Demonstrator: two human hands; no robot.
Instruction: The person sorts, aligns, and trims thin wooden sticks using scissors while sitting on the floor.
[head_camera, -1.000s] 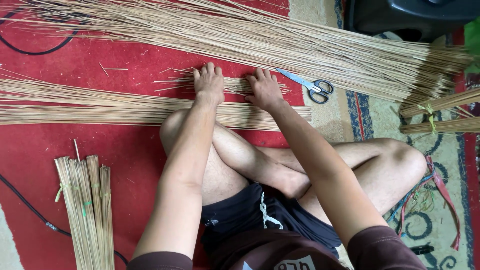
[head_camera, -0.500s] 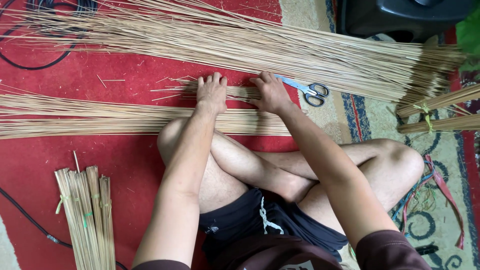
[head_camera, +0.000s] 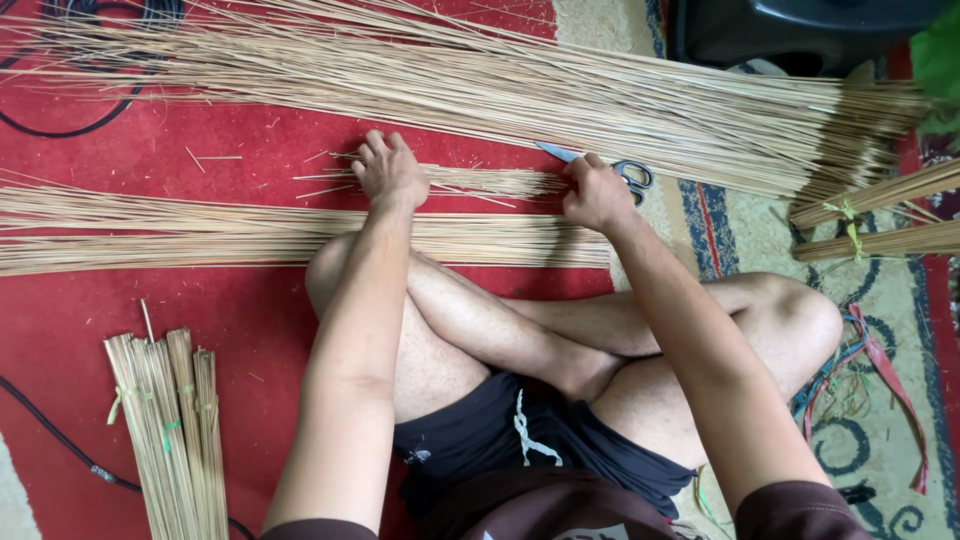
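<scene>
The left hand (head_camera: 388, 172) pressed down, fingers curled, on the left end of one small stick bundle (head_camera: 480, 182) lying on the red mat (head_camera: 250, 310), while the right hand (head_camera: 597, 192) pinched its right end beside one pair of scissors (head_camera: 625, 172).

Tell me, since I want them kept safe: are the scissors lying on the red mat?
No, the scissors lie on the beige carpet beside the right hand.

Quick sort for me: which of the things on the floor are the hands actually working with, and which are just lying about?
In hand:
- left hand on the small stick bunch
- right hand at that bunch's end, over the scissors

Lying about:
- long stick layer by the knees
- big stick pile
- tied bundles
- black cable
</scene>
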